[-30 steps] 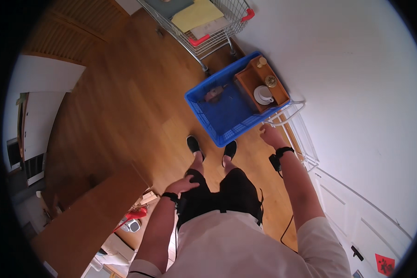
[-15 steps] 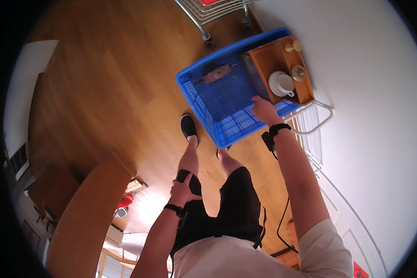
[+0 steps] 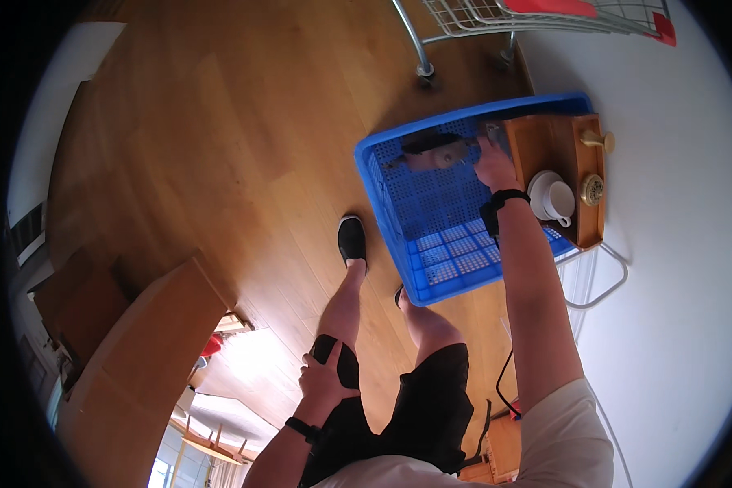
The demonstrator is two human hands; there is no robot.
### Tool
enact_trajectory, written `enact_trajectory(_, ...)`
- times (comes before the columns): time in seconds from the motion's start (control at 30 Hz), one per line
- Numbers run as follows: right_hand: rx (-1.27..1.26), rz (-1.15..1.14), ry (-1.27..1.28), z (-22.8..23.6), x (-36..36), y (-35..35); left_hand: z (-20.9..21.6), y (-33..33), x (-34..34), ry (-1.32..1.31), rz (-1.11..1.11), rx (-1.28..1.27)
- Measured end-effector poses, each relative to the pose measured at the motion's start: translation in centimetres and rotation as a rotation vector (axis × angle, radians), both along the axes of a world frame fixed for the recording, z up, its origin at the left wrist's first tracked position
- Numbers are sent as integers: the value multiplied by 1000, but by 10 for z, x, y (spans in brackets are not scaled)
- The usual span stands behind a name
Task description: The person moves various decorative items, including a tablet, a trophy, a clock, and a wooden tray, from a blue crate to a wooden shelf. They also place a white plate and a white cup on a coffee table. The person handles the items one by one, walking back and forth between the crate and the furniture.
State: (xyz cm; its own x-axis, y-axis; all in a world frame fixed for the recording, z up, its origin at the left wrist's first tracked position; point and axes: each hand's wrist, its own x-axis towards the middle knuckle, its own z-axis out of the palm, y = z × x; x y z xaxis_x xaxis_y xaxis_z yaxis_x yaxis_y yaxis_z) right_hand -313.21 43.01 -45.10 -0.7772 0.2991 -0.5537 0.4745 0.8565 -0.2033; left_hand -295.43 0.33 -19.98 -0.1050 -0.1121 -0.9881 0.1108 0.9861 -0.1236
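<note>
My right hand (image 3: pixel 497 168) reaches down over the blue plastic basket (image 3: pixel 415 281), close to the left side of a brown wooden tray (image 3: pixel 537 142). Its fingers point forward, next to a small greyish piece by the tray; blur hides whether they hold it. On the tray stand a white cup (image 3: pixel 559 199) and saucer (image 3: pixel 538 185). A round patterned object (image 3: pixel 592 189) and a pale knobbed piece (image 3: pixel 598 141) sit in the tray's right-hand strip. A pinkish-grey object (image 3: pixel 439 157) lies inside the basket. My left hand (image 3: pixel 325 378) rests on my left thigh, fingers spread.
A wire shopping cart (image 3: pixel 537 20) with red parts stands beyond the basket. The white wall (image 3: pixel 667 244) runs along the right, with a metal tube frame (image 3: pixel 614 285) beside the tray. A large brown panel (image 3: pixel 142 358) is at the lower left.
My right hand has moved forward along the tray's left side, from its near end toward the far end. The view has shifted, showing more of the cart. My left hand stays on the thigh.
</note>
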Motion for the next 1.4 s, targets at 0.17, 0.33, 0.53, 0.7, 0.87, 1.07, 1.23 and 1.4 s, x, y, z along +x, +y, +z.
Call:
enact_trajectory(0.17,96,-82,-187,-9,4,-14,-1,-2,2,4,44,-3)
enact_trajectory(0.33,73,-32,-299,-5,43,-27,-2,-1,9,21,46,-3)
enact_trajectory(0.53,4,-52,-205,14,93,-41,-3,0,18,11,68,16)
enact_trajectory(0.7,-28,-73,-112,67,130,-24,-4,4,33,46,8,32)
enact_trajectory(0.87,-140,-184,28,139,188,-2,-6,6,41,22,77,139)
enact_trajectory(1.07,-351,-409,-53,265,221,-14,-25,-53,97,191,706,468)
enact_trajectory(1.23,-121,24,-51,291,250,-9,16,-103,198,770,1164,264)
enact_trajectory(1.4,-128,332,-68,306,263,-38,41,-128,376,704,1342,27)
